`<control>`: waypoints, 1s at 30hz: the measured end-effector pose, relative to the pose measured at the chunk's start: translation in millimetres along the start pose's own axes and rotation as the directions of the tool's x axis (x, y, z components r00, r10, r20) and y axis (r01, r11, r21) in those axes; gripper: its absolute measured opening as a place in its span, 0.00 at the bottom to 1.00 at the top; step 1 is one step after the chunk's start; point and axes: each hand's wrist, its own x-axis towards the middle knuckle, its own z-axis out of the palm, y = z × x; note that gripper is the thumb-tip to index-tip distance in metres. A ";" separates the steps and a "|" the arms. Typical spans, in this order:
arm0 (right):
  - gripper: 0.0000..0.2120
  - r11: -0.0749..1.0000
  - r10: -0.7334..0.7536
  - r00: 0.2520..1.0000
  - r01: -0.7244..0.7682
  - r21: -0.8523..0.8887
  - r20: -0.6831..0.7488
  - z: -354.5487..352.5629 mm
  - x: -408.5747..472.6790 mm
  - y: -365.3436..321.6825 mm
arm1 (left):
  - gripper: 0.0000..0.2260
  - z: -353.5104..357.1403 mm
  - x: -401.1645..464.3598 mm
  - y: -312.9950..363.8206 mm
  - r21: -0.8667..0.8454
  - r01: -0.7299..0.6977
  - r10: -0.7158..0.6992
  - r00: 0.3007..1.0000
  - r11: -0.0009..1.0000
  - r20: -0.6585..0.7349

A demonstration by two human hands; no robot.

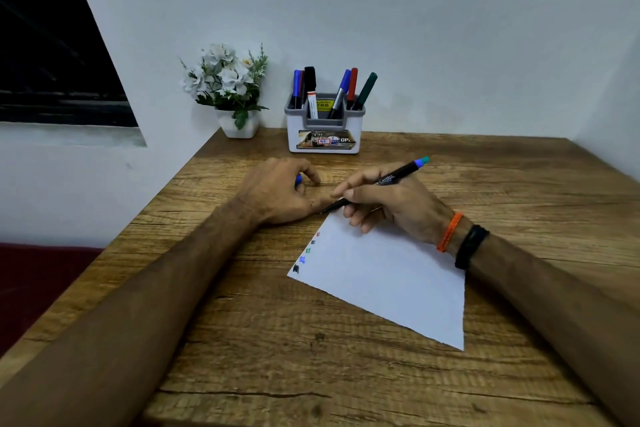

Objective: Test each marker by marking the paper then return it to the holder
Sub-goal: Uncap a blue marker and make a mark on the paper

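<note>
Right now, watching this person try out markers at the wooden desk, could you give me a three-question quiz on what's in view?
1. True or false: the right hand has a grip on a black marker with a blue-green end.
2. How many test marks line the white paper's left edge?
3. What stands left of the white-and-grey marker holder: A) a mug, B) a white pot of white flowers, C) a lamp?

Key: 1 true; 2 five; 3 B.

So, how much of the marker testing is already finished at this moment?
Five colored marks already sit along the paper edge. The right hand holds an uncapped marker, tip at the paper's corner; the left hand holds something blue, probably its cap. It still must return to the holder.
</note>
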 end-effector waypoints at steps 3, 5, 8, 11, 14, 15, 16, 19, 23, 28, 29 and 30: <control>0.08 0.999 0.023 1.000 -0.023 0.031 0.007 2.9 -0.9 -0.7 | 0.21 1.2 1.2 -1.1 0.018 -0.002 0.003 1.000 1.000 -0.022; 0.05 1.000 0.016 1.000 -0.016 0.011 0.010 5.2 -1.3 -1.0 | 0.21 1.5 1.9 -2.0 0.012 -0.004 0.004 1.000 1.000 -0.014; 0.03 0.997 0.016 1.000 -0.016 -0.071 -0.001 8.8 -2.3 -0.7 | 0.22 1.1 2.1 -1.2 0.014 0.001 -0.001 1.000 1.000 0.013; 0.05 0.994 0.030 0.999 -0.031 -0.104 -0.014 10.7 -2.2 -0.5 | 0.22 0.5 2.7 0.1 0.025 0.007 -0.007 1.000 1.000 0.014; 0.05 0.993 0.031 0.999 -0.035 -0.112 -0.035 11.0 -1.3 -0.8 | 0.22 1.4 3.2 -1.1 0.015 0.010 -0.010 1.000 1.000 0.020; 0.05 0.992 0.033 0.999 -0.038 -0.121 -0.039 11.5 -1.6 -0.9 | 0.22 1.8 3.2 -1.7 0.008 0.008 -0.008 1.000 1.000 0.017; 0.05 0.990 0.036 0.999 -0.041 -0.135 -0.041 11.9 -1.8 -0.4 | 0.22 2.1 3.4 -2.1 0.005 0.007 -0.007 1.000 1.000 0.013; 0.05 0.979 0.027 0.998 -0.036 -0.202 -0.048 14.2 -2.1 1.2 | 0.21 2.3 3.9 -2.9 0.010 0.004 -0.005 1.000 1.000 0.018; 0.05 0.966 0.011 0.999 -0.025 -0.258 -0.054 15.3 -1.6 2.7 | 0.21 2.9 3.7 -2.5 0.011 -0.007 0.007 1.000 1.000 0.017; 0.05 0.958 0.016 0.999 -0.030 -0.287 -0.051 16.2 -1.6 4.0 | 0.20 1.5 3.3 -1.4 0.009 -0.009 0.008 1.000 1.000 0.030; 0.05 0.957 0.018 0.999 -0.032 -0.290 -0.050 16.3 -1.5 4.0 | 0.20 1.3 3.4 -1.3 0.009 -0.009 0.009 1.000 1.000 0.029; 0.05 0.955 0.020 0.999 -0.034 -0.293 -0.049 16.2 -1.6 3.9 | 0.20 1.5 3.7 -1.5 0.009 -0.008 0.008 1.000 1.000 0.030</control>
